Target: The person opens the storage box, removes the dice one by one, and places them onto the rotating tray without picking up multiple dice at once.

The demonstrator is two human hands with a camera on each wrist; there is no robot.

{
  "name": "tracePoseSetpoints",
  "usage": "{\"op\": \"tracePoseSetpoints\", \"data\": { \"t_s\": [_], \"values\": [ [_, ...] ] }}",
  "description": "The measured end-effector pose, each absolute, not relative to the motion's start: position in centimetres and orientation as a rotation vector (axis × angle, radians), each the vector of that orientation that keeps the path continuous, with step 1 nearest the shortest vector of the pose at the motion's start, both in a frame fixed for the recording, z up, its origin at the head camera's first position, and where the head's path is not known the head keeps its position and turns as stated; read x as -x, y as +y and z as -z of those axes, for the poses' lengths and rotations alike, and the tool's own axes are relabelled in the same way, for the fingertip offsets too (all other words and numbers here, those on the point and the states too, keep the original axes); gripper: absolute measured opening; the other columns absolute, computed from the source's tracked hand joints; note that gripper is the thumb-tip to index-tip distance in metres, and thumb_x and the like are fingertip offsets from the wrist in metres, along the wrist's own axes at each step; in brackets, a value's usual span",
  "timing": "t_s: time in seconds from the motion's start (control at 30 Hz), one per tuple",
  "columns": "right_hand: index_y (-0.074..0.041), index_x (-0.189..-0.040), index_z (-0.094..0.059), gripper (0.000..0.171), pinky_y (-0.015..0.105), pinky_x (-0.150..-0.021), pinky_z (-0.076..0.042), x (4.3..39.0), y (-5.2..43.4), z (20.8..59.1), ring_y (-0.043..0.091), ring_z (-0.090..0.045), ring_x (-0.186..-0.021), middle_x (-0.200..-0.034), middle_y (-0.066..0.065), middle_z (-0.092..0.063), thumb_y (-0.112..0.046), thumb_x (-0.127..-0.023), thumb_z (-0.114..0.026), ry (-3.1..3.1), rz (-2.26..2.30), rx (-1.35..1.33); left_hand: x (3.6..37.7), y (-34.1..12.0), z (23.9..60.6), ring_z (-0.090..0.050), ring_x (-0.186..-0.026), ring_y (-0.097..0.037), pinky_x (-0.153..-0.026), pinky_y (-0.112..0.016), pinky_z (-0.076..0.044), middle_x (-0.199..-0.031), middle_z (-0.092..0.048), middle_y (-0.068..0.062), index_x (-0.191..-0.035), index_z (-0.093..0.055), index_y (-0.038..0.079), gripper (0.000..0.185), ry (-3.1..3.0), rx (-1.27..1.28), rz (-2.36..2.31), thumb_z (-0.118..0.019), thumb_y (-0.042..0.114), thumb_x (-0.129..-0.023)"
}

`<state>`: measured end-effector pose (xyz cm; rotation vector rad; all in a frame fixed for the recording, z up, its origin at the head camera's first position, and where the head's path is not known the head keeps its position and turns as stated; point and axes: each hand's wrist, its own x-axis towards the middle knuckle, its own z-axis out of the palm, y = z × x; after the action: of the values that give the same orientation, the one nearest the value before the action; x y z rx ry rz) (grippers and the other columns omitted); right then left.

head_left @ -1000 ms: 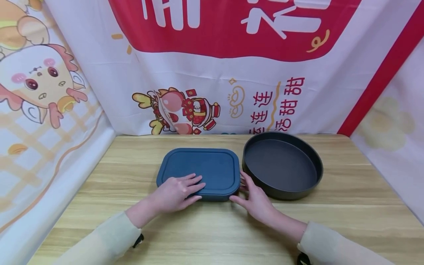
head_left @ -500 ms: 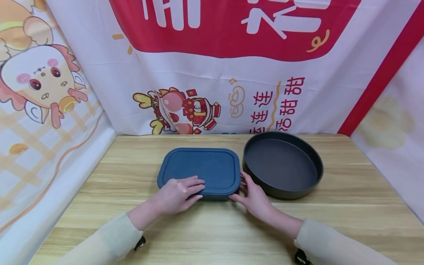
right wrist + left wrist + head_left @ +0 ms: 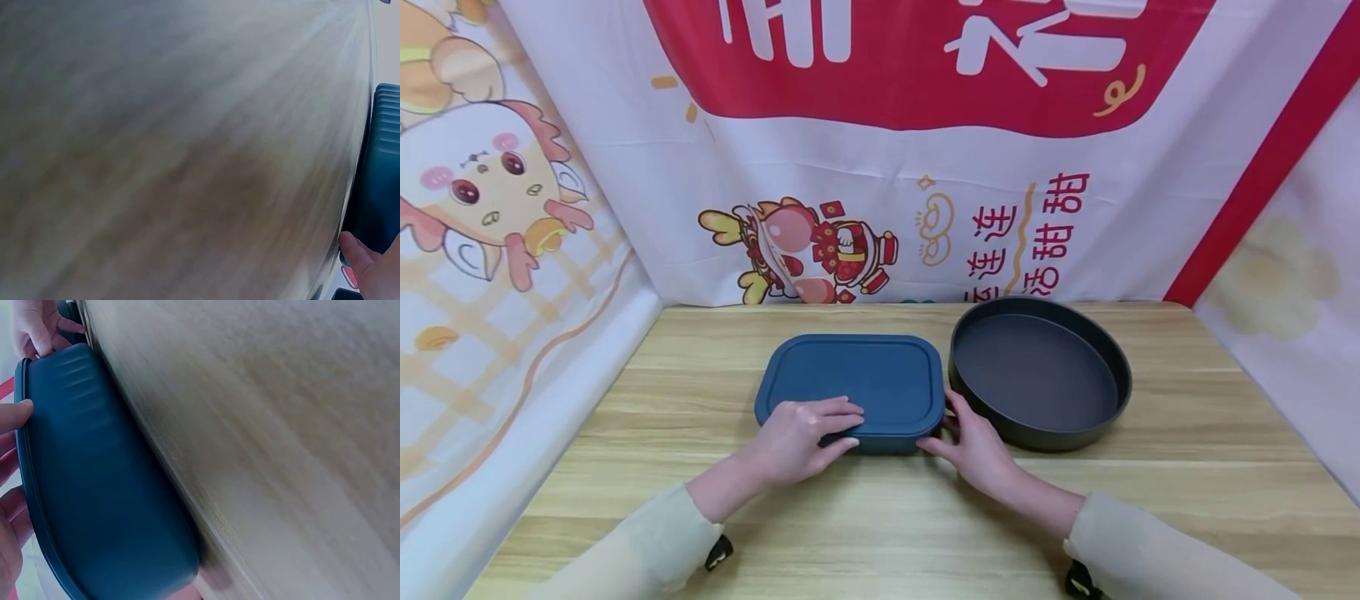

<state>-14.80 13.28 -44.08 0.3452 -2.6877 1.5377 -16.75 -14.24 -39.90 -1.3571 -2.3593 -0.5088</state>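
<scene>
A dark blue rectangular lunch box (image 3: pixel 857 375), its lid (image 3: pixel 865 367) in place, sits flat on the wooden table. At its front left my left hand (image 3: pixel 797 437) has bent fingers over the lid, with the thumb at the front edge; the left wrist view shows that thumb (image 3: pixel 15 415) against the lid's rim. My right hand (image 3: pixel 977 454) holds the right front corner, thumb in front and fingers round the right side, partly hidden. In the right wrist view the ridged side of the lunch box (image 3: pixel 384 169) shows beside the right hand (image 3: pixel 378 269).
Close on the right of the lunch box stands a round black baking pan (image 3: pixel 1037 375), just beyond the right hand. A printed cloth (image 3: pixel 850 167) hangs behind the wooden table (image 3: pixel 880 533), and another cloth (image 3: pixel 535 333) borders its left side.
My left fingers have drawn back slightly toward the lid's front edge and bent more. The right hand keeps its place at the corner, and the lunch box and pan stay put.
</scene>
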Motion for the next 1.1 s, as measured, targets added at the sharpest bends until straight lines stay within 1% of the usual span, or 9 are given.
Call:
{"op": "tracePoseSetpoints", "data": {
  "t_s": [0.4, 0.7, 0.83, 1.0, 1.1],
  "values": [
    [-0.008, -0.144, -0.040, 0.077, 0.045, -0.097, -0.046, 14.75, 13.21, 44.00, 0.030, -0.058, -0.117, -0.137, 0.016, -0.053, -0.018, -0.080, -0.081, -2.719, -1.515, -0.319, 16.45, -14.32, 39.78, -0.064, -0.109, -0.019, -0.080, -0.037, -0.056, -0.113, -0.070, -0.002, -0.109, -0.075, 0.010, 0.029, -2.425, 1.292, 0.564, -0.078, 0.025, -0.084],
    [-0.008, -0.145, -0.039, 0.077, 0.043, -0.095, -0.047, 14.49, 13.32, 43.96, 0.029, -0.057, -0.119, -0.139, 0.018, -0.051, -0.017, -0.081, -0.081, -2.695, -1.575, -0.319, 16.34, -14.43, 39.96, -0.066, -0.106, -0.018, -0.078, -0.037, -0.056, -0.113, -0.070, -0.003, -0.108, -0.076, 0.009, 0.031, -2.347, 1.267, 0.610, -0.081, 0.023, -0.081],
    [-0.009, -0.147, -0.037, 0.079, 0.042, -0.096, -0.047, 14.38, 13.38, 43.82, 0.027, -0.056, -0.121, -0.142, 0.016, -0.048, -0.021, -0.082, -0.080, -2.713, -1.602, -0.297, 16.43, -14.42, 40.01, -0.066, -0.105, -0.018, -0.077, -0.037, -0.056, -0.112, -0.070, -0.003, -0.108, -0.076, 0.008, 0.031, -2.314, 1.266, 0.613, -0.081, 0.022, -0.081],
    [-0.006, -0.148, -0.032, 0.085, 0.044, -0.097, -0.046, 14.12, 13.46, 43.55, 0.027, -0.054, -0.123, -0.145, 0.017, -0.045, -0.028, -0.081, -0.080, -2.751, -1.614, -0.253, 16.49, -14.37, 40.02, -0.066, -0.104, -0.017, -0.078, -0.036, -0.056, -0.112, -0.070, -0.003, -0.107, -0.076, 0.008, 0.031, -2.304, 1.263, 0.613, -0.081, 0.022, -0.081],
    [-0.006, -0.148, -0.031, 0.085, 0.044, -0.097, -0.045, 14.10, 13.51, 43.52, 0.028, -0.054, -0.123, -0.145, 0.017, -0.045, -0.029, -0.082, -0.079, -2.740, -1.644, -0.254, 16.47, -14.36, 39.86, -0.067, -0.103, -0.017, -0.078, -0.035, -0.056, -0.112, -0.070, -0.003, -0.107, -0.076, 0.007, 0.030, -2.314, 1.253, 0.616, -0.081, 0.022, -0.081]
  ]
}}
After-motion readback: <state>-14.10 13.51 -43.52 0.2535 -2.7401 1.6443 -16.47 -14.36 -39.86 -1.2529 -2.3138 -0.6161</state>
